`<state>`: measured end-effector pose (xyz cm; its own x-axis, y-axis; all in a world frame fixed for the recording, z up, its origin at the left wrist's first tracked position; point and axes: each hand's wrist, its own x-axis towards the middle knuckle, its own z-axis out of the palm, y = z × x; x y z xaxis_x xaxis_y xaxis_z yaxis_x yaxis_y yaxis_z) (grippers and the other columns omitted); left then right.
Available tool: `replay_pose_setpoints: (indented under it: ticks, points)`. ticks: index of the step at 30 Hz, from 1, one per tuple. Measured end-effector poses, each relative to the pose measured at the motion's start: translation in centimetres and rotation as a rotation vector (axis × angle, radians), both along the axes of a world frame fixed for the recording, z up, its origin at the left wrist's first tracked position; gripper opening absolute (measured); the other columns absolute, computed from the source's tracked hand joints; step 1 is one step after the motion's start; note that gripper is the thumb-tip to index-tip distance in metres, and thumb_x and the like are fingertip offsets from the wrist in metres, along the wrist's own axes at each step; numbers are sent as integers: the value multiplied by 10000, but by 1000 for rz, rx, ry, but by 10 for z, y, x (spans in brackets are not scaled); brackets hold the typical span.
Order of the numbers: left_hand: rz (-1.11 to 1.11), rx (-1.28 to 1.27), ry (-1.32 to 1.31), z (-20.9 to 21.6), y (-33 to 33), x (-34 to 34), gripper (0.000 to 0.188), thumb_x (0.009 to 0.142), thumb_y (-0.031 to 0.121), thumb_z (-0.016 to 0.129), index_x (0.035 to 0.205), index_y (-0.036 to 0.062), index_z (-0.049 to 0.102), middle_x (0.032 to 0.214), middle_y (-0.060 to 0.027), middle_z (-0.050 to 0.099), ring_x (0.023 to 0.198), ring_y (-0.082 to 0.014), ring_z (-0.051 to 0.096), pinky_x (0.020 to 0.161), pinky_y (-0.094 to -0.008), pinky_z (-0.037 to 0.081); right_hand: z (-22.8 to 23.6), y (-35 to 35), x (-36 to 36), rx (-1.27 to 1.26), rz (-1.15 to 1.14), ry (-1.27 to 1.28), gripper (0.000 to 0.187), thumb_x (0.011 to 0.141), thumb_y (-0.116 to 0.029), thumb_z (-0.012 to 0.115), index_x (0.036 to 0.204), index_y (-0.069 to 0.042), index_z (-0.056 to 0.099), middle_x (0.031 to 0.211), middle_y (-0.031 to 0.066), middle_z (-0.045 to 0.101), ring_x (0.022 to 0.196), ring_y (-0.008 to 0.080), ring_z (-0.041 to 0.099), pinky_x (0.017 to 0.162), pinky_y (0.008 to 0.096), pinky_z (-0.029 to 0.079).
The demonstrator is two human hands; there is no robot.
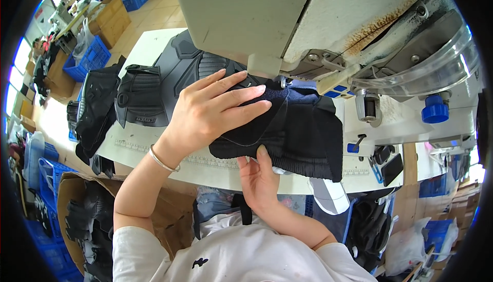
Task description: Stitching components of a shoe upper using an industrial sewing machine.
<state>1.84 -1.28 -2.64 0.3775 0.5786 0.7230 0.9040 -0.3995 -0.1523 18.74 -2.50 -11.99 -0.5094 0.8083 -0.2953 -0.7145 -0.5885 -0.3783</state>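
Observation:
A black fabric piece (313, 133) with ribbed, gathered edges lies on the white sewing table (200, 171), under the head of a sewing machine (241, 15). A dark moulded panel (179, 71) with ridged sections adjoins it at the left; whether they are joined is hidden beneath my hand. My left hand (205, 107) rests flat on the black material, fingers stretched toward the presser foot (284, 82). At the near edge, my right hand (259, 176) pinches the fabric, thumb on top and fingers partly hidden underneath. Dark blue lining shows beside the foot.
More black moulded pieces (97, 102) are piled at the table's left. A phone (393, 169) and a blue-handled tool (377, 173) lie at the right. An open cardboard box (72, 215) of black pieces stands near left. Blue crates (87, 58) sit on the floor beyond.

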Motion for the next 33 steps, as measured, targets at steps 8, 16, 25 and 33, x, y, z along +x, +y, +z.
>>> replay_pose_setpoints:
  ticks: [8,16,25,33]
  points:
    - [-54,15,-60,-6,7,-5,411,633,120,649,1041,158,671,1085,-31,667,881,-266,650,788,-379,540,2,3,-6,27,-39,17,256,931,-118,578,1178,-66,538,1146,25,590,1054,117,552,947,323,459]
    - [-42,-40,-155,-17,10,-7,416,624,121,678,1039,141,677,1042,-48,682,905,-287,657,819,-411,531,7,4,-2,-21,-70,-45,246,901,-57,610,1141,-48,553,1111,49,593,1014,122,574,906,310,493]
    - [133,159,-1253,-47,-51,58,308,850,76,602,1155,41,587,1160,-69,594,1076,-170,541,922,-311,412,-12,7,-2,27,-87,-38,201,904,-52,606,1100,-48,559,1042,41,593,954,110,579,865,307,513]
    - [-105,-393,-1761,-29,-8,23,294,816,226,702,909,-44,635,839,-70,673,699,-125,616,611,-297,502,-21,7,-9,175,108,-149,369,964,-297,511,1258,-78,467,1279,58,507,1162,172,480,1036,392,359]
